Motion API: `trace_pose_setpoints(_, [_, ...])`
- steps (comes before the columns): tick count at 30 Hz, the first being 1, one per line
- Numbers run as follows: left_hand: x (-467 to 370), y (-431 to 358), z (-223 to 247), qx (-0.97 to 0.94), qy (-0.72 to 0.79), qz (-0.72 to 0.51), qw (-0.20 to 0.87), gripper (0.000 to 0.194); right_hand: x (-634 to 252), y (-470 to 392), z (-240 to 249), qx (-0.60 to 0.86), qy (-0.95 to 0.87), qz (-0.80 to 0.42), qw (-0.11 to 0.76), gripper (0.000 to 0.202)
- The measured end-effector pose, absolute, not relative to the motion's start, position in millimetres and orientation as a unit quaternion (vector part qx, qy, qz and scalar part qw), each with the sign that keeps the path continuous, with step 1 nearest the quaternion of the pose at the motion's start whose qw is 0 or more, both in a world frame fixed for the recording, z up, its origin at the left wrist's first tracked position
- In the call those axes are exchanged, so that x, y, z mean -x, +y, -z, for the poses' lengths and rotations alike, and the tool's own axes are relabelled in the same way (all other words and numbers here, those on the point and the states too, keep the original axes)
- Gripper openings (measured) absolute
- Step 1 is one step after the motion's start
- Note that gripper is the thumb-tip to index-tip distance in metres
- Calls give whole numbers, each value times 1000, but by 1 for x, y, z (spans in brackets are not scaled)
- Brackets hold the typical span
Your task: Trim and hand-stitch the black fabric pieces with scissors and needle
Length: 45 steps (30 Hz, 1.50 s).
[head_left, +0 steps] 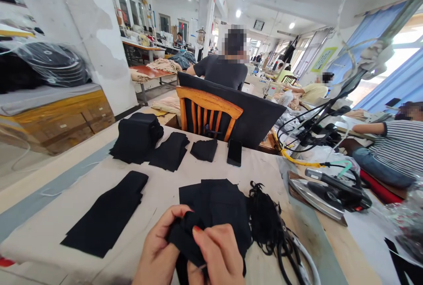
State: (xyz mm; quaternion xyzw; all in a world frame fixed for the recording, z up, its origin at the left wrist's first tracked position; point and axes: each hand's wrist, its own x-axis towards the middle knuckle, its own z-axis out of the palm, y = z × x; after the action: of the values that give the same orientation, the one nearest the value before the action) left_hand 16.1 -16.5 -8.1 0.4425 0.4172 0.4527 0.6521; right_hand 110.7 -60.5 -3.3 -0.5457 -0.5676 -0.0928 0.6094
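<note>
My left hand (159, 246) and my right hand (220, 249) are close together at the bottom centre, both gripping one folded black cloth piece (187, 232). The fingers of each are pressed onto the fabric. Something thin and light shows at the right fingertips, too small to make out. Just beyond the hands lies a pile of black cloth pieces (224, 201), partly hidden by them. A tangle of black strips (264, 214) rests right of that pile. To the left, a long stack of black pieces (107, 214) lies flat on the pale table cover (158, 188).
Further black stacks (135, 137) and a phone (234, 153) line the table's far side. An iron (324, 197) sits on its rest at the right, with cables around it. Behind the table stands a wooden chair (211, 104); a person sits beyond it, another at the right.
</note>
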Motion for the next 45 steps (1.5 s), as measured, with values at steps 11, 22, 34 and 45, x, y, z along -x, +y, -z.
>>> trace_pose_setpoints(11, [-18,-20,-8,-428,404,-495,639,10,-110,-59,3,539,-549,124,627,28])
trace_pose_setpoints(22, [-24,-19,-10,-290,359,-490,740,22,-101,-51,-2,517,-509,147,673,33])
trace_pose_setpoints(34, [-24,-17,-8,-289,329,-500,747,31,-84,-46,-10,542,-452,162,689,26])
trace_pose_setpoints(45, [-23,-23,-13,-356,386,-493,694,17,-103,-60,2,520,-528,49,670,21])
